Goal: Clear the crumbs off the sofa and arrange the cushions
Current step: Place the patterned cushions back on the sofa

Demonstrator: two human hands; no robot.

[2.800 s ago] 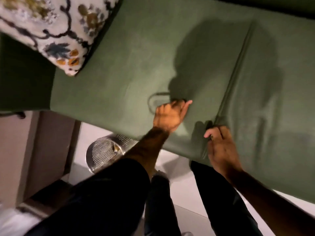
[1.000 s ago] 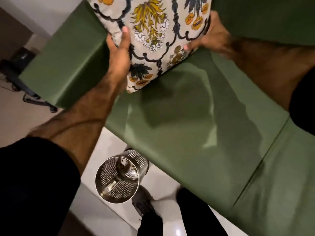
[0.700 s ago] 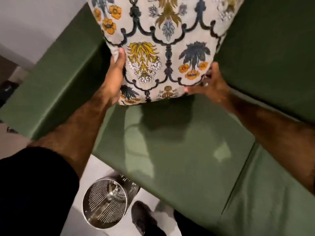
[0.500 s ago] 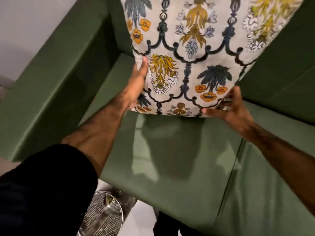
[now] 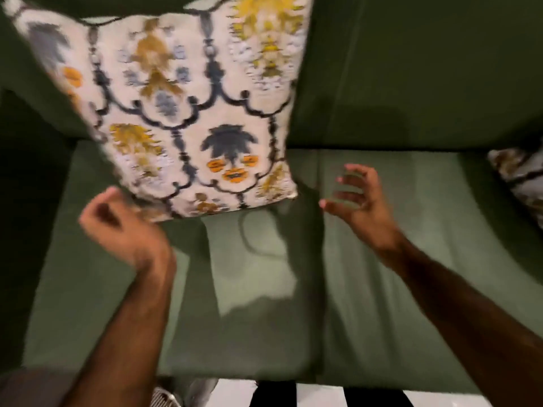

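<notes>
Green fabric sofa [image 5: 382, 259], seen from above, filling nearly the whole view, motion-blurred. Patterned cushion [image 5: 188, 113], cream with dark scrolling lines and yellow, orange and blue-grey flowers, propped upright on the seat at the left end, leaning back against the dark green backrest [image 5: 411, 69]. Lower edge of the cushion resting on the seat. Left hand [image 5: 117, 224] just below the cushion's lower left corner, fingers curled loosely inward, holding nothing; touching the corner or only beside it, impossible to tell through the blur. Right hand [image 5: 358, 201] to the right of the cushion and clear of it, fingers spread and bent, empty, hovering over the seat. Both bare forearms reaching up from the bottom of the frame. Hand and arm shadows falling across the lighter seat fabric between the hands. Second patterned cushion [image 5: 520, 177] partly visible at the far right edge, lying on the seat. Perforated metal bin [image 5: 164, 399] barely visible on the floor at the bottom edge, below the left forearm.
</notes>
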